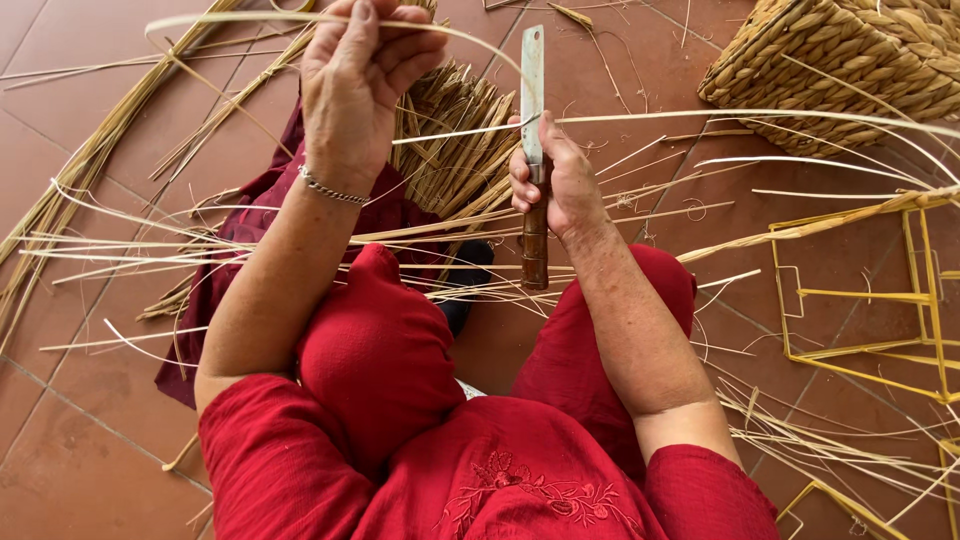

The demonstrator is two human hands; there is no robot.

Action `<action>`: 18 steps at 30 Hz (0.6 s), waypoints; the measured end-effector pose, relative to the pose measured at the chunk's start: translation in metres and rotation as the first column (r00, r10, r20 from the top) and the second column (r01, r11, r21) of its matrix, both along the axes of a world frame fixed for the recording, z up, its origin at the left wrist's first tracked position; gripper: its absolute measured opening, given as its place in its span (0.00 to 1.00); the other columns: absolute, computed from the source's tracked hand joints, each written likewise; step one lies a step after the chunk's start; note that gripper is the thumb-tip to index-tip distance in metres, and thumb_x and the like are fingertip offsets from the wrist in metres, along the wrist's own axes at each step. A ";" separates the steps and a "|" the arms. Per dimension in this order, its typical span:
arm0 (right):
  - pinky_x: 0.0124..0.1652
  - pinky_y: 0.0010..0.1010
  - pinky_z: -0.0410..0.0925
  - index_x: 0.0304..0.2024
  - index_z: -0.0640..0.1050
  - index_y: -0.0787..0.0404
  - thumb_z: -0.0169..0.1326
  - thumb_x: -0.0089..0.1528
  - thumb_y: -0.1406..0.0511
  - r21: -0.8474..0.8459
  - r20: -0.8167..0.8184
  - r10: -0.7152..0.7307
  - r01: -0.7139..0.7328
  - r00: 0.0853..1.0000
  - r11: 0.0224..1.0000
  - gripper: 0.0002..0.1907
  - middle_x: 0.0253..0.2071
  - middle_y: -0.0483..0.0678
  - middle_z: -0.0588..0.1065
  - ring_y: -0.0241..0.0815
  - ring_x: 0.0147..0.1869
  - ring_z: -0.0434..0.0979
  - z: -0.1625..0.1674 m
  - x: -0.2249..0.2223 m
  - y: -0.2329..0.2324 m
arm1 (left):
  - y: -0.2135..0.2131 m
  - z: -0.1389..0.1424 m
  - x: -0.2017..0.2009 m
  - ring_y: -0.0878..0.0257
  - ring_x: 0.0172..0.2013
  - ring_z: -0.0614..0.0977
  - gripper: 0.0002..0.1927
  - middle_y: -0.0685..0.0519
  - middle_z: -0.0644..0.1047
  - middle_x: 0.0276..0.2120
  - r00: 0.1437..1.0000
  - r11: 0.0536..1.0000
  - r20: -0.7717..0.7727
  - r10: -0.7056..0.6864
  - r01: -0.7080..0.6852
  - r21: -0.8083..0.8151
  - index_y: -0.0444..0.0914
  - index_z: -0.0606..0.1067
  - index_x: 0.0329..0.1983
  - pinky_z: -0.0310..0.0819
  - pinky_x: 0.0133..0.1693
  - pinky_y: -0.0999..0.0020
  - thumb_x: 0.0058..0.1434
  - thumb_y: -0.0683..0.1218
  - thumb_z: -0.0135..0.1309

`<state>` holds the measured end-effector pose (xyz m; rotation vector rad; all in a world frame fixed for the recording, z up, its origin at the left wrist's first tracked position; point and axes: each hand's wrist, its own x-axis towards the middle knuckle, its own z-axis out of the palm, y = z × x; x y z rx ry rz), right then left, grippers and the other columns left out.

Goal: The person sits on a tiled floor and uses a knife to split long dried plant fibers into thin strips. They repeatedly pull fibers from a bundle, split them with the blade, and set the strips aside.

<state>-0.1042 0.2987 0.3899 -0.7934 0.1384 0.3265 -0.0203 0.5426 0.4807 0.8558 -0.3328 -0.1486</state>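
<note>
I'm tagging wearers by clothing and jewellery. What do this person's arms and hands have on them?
Both arms are bare from the upper arm down, below short red sleeves of a red top with embroidery on the front. The left hand has a thin silver chain bracelet at its wrist. The right hand shows no jewellery and no glove.

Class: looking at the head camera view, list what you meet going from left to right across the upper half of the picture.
Reed bundle → left hand → knife in the right hand → woven basket → yellow wire frame.
</note>
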 end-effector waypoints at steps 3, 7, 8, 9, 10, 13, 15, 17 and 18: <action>0.22 0.30 0.64 0.57 0.65 0.62 0.39 0.76 0.51 -0.009 -0.058 -0.057 0.057 0.997 0.998 0.22 0.27 0.47 0.71 0.36 0.21 0.66 0.002 0.005 0.001 | -0.016 0.011 0.002 0.51 0.48 0.88 0.13 0.40 0.82 0.47 0.990 0.993 0.123 0.070 -0.081 0.085 0.32 0.74 0.53 0.88 0.53 0.54 0.80 0.47 0.45; 0.21 0.27 0.63 0.65 0.68 0.63 0.41 0.76 0.52 -0.213 0.116 -0.018 0.043 0.993 0.976 0.24 0.26 0.45 0.70 0.33 0.20 0.64 0.026 0.003 -0.001 | -0.038 0.038 -0.012 0.56 0.43 0.87 0.14 0.43 0.82 0.46 0.954 0.975 0.274 0.118 -0.164 0.151 0.33 0.75 0.54 0.87 0.49 0.60 0.80 0.48 0.45; 0.21 0.26 0.62 0.65 0.69 0.63 0.42 0.76 0.53 -0.232 0.151 -0.007 0.042 0.989 0.972 0.24 0.25 0.45 0.69 0.33 0.20 0.63 0.036 -0.003 -0.006 | -0.037 0.048 -0.022 0.58 0.41 0.86 0.13 0.44 0.81 0.46 0.934 0.969 0.334 0.129 -0.189 0.156 0.33 0.75 0.55 0.88 0.48 0.62 0.80 0.47 0.46; 0.21 0.27 0.62 0.66 0.68 0.64 0.42 0.76 0.52 -0.216 0.186 0.004 0.037 0.983 0.976 0.25 0.26 0.46 0.69 0.33 0.20 0.63 0.046 -0.011 -0.013 | -0.030 0.058 -0.035 0.60 0.40 0.84 0.11 0.45 0.79 0.45 0.898 0.961 0.421 0.126 -0.215 0.171 0.33 0.75 0.55 0.86 0.45 0.65 0.81 0.46 0.46; 0.22 0.28 0.62 0.67 0.67 0.65 0.41 0.77 0.51 -0.201 0.218 0.009 0.036 0.976 0.979 0.27 0.26 0.46 0.69 0.34 0.20 0.63 0.056 -0.020 -0.020 | -0.023 0.067 -0.053 0.61 0.38 0.81 0.09 0.47 0.77 0.44 0.858 0.954 0.501 0.116 -0.237 0.184 0.34 0.74 0.55 0.84 0.43 0.67 0.82 0.44 0.46; 0.20 0.30 0.60 0.67 0.67 0.68 0.43 0.76 0.49 -0.166 0.317 -0.020 0.077 0.948 0.983 0.31 0.24 0.47 0.67 0.34 0.18 0.61 0.077 -0.051 -0.046 | 0.013 0.093 -0.116 0.60 0.40 0.79 0.07 0.48 0.76 0.44 0.751 0.944 0.660 0.013 -0.228 0.241 0.34 0.72 0.52 0.79 0.41 0.68 0.79 0.39 0.42; 0.21 0.29 0.58 0.68 0.67 0.69 0.44 0.76 0.47 -0.129 0.364 -0.022 0.074 0.931 0.989 0.34 0.21 0.47 0.66 0.35 0.17 0.60 0.086 -0.076 -0.064 | 0.041 0.117 -0.156 0.52 0.39 0.82 0.07 0.47 0.78 0.37 0.575 0.839 0.773 -0.267 -0.255 0.480 0.38 0.73 0.34 0.79 0.42 0.57 0.68 0.38 0.48; 0.24 0.30 0.58 0.67 0.67 0.69 0.46 0.75 0.46 -0.023 0.348 -0.009 0.018 0.938 1.000 0.34 0.19 0.48 0.68 0.36 0.17 0.60 0.094 -0.105 -0.074 | 0.010 0.109 -0.167 0.50 0.33 0.82 0.12 0.42 0.77 0.32 0.505 0.995 0.863 0.018 0.072 -0.063 0.30 0.75 0.31 0.86 0.37 0.54 0.69 0.39 0.45; 0.23 0.30 0.59 0.66 0.67 0.70 0.47 0.74 0.47 -0.009 0.367 -0.011 0.016 0.930 1.000 0.34 0.18 0.48 0.69 0.36 0.17 0.61 0.096 -0.118 -0.075 | 0.022 0.111 -0.157 0.45 0.35 0.81 0.16 0.39 0.76 0.33 0.311 0.944 0.943 -0.115 0.330 0.006 0.29 0.75 0.33 0.85 0.40 0.48 0.72 0.40 0.39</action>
